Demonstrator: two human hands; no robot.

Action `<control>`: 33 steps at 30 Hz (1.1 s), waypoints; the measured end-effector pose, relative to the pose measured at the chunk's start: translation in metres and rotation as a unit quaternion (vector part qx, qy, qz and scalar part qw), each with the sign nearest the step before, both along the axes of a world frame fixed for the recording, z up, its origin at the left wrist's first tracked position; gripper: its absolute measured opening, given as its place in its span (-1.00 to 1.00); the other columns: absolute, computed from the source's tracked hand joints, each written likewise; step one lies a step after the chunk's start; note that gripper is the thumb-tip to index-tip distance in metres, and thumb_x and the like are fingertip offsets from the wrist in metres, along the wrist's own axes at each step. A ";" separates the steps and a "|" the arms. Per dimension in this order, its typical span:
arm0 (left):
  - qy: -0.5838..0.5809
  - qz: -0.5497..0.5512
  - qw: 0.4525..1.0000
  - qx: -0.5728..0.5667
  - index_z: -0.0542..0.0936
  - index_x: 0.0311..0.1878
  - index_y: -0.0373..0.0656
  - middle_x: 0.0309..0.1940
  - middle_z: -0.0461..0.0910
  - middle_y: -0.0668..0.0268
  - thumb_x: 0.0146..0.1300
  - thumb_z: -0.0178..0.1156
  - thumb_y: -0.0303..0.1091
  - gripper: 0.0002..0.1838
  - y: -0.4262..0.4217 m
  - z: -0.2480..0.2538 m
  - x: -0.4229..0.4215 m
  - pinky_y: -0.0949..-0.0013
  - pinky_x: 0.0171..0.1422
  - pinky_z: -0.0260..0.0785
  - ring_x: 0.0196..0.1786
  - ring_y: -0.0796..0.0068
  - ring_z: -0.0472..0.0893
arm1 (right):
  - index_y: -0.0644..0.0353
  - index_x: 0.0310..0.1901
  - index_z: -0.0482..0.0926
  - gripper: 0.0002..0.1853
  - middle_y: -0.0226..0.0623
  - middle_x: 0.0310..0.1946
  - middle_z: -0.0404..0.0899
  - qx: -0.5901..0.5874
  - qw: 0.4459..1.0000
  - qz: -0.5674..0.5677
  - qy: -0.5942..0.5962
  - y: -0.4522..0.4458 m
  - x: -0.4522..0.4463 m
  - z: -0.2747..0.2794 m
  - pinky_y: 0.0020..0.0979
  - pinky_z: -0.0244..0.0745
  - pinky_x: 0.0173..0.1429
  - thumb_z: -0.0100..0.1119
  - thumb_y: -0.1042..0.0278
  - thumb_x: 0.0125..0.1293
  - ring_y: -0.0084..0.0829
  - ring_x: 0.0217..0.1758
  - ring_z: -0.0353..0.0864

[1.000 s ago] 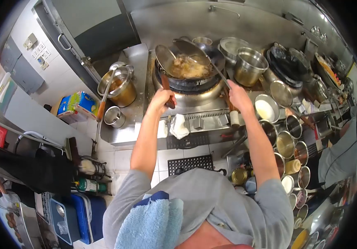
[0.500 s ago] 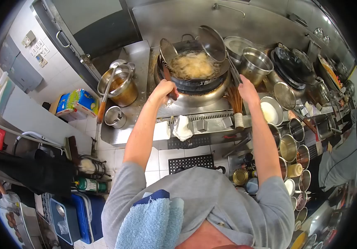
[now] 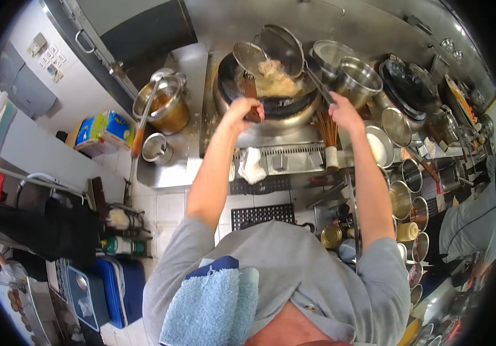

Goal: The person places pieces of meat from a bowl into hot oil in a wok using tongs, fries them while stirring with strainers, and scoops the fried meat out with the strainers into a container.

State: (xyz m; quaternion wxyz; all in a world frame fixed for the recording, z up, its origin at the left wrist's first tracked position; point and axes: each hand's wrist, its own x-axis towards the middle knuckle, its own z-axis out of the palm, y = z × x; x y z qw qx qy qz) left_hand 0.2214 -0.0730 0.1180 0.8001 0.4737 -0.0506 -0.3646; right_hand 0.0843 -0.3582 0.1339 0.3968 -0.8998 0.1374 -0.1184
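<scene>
My left hand (image 3: 244, 113) is closed round the brown wooden handle of a round wire strainer (image 3: 250, 57), which leans over the left of a black wok (image 3: 227, 83). My right hand (image 3: 344, 113) grips the long dark handle of a wide round ladle or skimmer (image 3: 282, 49); its bowl is tilted up at the back of the wok. Pale brown food pieces (image 3: 276, 72) lie in light, foamy liquid between the two tools. The wok sits on a round steel burner ring (image 3: 282, 125).
A steel pot of brown liquid (image 3: 173, 112) and a small steel cup (image 3: 157, 148) stand left. Right of the wok are a bamboo brush (image 3: 329, 141), a deep pot (image 3: 357, 78), a pan of white contents (image 3: 377, 147) and several containers. A co-worker's grey sleeve (image 3: 472, 225) shows far right.
The strainer has shifted right over the wok with my left hand. The tilted bowl in my right hand, first low over the food, then raised at right, is now further left, at the back.
</scene>
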 end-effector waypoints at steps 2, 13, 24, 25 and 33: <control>-0.008 -0.002 1.000 -0.003 0.38 -0.28 -0.51 -0.45 0.44 0.13 0.20 0.02 -0.61 -0.90 0.005 -0.004 0.002 0.39 -0.43 0.37 -0.50 0.43 0.44 | 0.31 0.25 0.34 -0.49 0.01 -0.33 0.59 -0.028 1.000 0.002 0.006 0.008 -0.024 0.021 -0.31 0.44 -0.05 -0.06 0.49 0.22 -0.20 -0.28 0.56; -0.076 0.063 0.992 0.074 0.36 -0.29 -0.45 -0.45 0.42 0.12 0.17 0.01 -0.65 -0.93 0.042 0.017 -0.060 0.40 -0.48 0.34 -0.50 0.44 0.44 | 0.21 0.27 0.32 -0.51 -0.11 -0.48 0.50 -0.181 0.981 0.065 0.009 -0.024 -0.120 0.074 -0.28 0.40 -0.13 -0.06 0.50 0.27 -0.24 -0.37 0.48; -0.136 0.087 0.976 0.147 0.31 -0.34 -0.36 -0.52 0.41 0.16 0.10 0.01 -0.66 -0.91 0.041 0.037 -0.081 0.31 -0.54 0.35 -0.59 0.42 0.43 | 0.29 0.22 0.35 -0.54 0.19 -0.08 0.53 -0.232 0.965 0.089 -0.078 -0.017 -0.023 0.013 -0.11 0.40 0.11 -0.06 0.52 0.24 0.08 0.04 0.50; -0.143 0.085 0.974 0.155 0.32 -0.35 -0.34 -0.57 0.41 0.18 0.10 0.00 -0.64 -0.92 0.043 0.039 -0.079 0.30 -0.53 0.36 -0.59 0.41 0.44 | 0.31 0.22 0.35 -0.54 0.20 -0.04 0.51 -0.208 0.973 0.072 -0.075 -0.016 -0.022 0.014 -0.10 0.38 0.17 -0.07 0.51 0.24 0.09 0.10 0.47; -0.112 0.007 0.964 0.243 0.39 -0.36 -0.40 -0.54 0.43 0.17 0.11 0.01 -0.61 -0.96 0.038 0.064 -0.040 0.32 -0.39 0.47 -0.52 0.36 0.48 | 0.48 0.07 0.41 -0.58 0.18 -0.09 0.56 -0.257 0.960 -0.007 -0.109 -0.042 -0.019 0.025 -0.13 0.49 0.01 -0.11 0.57 0.14 -0.01 -0.04 0.60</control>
